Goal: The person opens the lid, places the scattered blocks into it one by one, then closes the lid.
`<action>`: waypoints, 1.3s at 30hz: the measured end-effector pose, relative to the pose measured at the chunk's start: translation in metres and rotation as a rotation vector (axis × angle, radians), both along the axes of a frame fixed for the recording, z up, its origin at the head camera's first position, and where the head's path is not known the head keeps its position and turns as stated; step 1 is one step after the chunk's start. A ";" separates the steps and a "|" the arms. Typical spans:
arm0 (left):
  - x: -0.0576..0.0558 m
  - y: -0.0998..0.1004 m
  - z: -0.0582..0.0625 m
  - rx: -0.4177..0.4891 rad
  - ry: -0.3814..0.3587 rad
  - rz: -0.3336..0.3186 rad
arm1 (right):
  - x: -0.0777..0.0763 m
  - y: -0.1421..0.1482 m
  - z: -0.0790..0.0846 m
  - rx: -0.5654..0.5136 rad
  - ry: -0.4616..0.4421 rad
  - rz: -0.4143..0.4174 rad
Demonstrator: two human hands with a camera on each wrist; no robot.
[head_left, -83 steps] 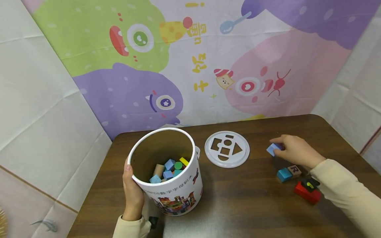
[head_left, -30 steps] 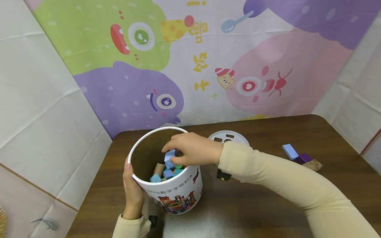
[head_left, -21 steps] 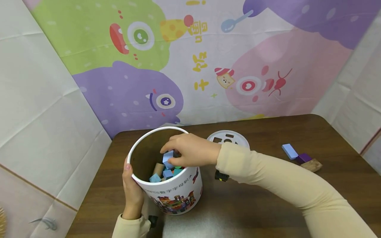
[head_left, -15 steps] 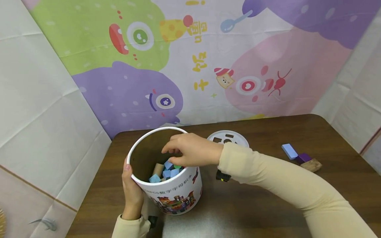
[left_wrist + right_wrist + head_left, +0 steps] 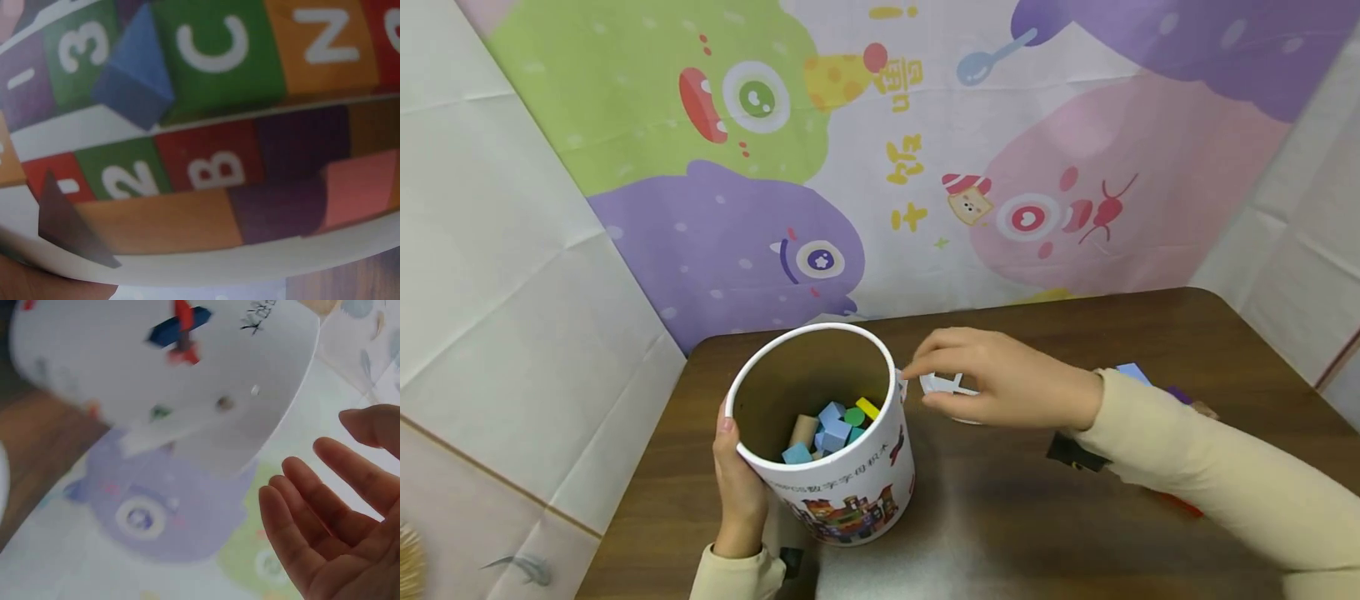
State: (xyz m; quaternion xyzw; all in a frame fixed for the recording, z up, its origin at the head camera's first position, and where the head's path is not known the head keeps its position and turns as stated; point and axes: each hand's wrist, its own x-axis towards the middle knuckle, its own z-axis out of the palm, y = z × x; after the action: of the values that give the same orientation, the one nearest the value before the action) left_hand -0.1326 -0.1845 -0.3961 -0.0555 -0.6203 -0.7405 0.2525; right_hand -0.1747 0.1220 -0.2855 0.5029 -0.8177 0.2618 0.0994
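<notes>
A white bucket (image 5: pixel 857 496) with printed toy pictures leans toward me on the table, its mouth showing several coloured blocks (image 5: pixel 835 435). My left hand (image 5: pixel 739 487) holds the bucket's left side, with a digit at the rim. In the left wrist view the bucket's printed wall (image 5: pixel 187 225) fills most of the picture. My right hand (image 5: pixel 1000 379) hovers just right of the bucket, above the white lid (image 5: pixel 942 385), which it partly covers. In the right wrist view the right hand's fingers (image 5: pixel 300 531) are loosely bent and hold nothing.
Right of the bucket, partly behind the right sleeve (image 5: pixel 1210 450), lie a light blue block (image 5: pixel 1132 372), a purple block (image 5: pixel 1180 394), a wooden block (image 5: pixel 1205 409) and a red block (image 5: pixel 1183 504). A cartoon cloth (image 5: pixel 910 275) hangs behind the brown table (image 5: pixel 985 508).
My right hand brought a light blue block from the right into the bucket, let go of it, and has moved back out to the right. The left hand stays at the bucket.
</notes>
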 end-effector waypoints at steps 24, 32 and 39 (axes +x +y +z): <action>-0.002 -0.002 0.001 0.017 0.025 -0.026 | 0.017 0.163 -0.115 0.304 -0.286 -0.521; -0.001 -0.001 0.001 0.017 -0.010 -0.014 | 0.019 0.173 -0.139 0.343 -0.274 -0.524; 0.000 -0.001 0.000 0.007 -0.015 -0.007 | 0.017 0.174 -0.144 0.363 -0.247 -0.544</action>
State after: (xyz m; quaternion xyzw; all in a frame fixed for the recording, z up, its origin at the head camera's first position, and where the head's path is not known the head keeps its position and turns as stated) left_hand -0.1329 -0.1856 -0.3964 -0.0513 -0.6195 -0.7439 0.2454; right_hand -0.1574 0.2956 -0.4297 0.2404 -0.9609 0.1349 -0.0254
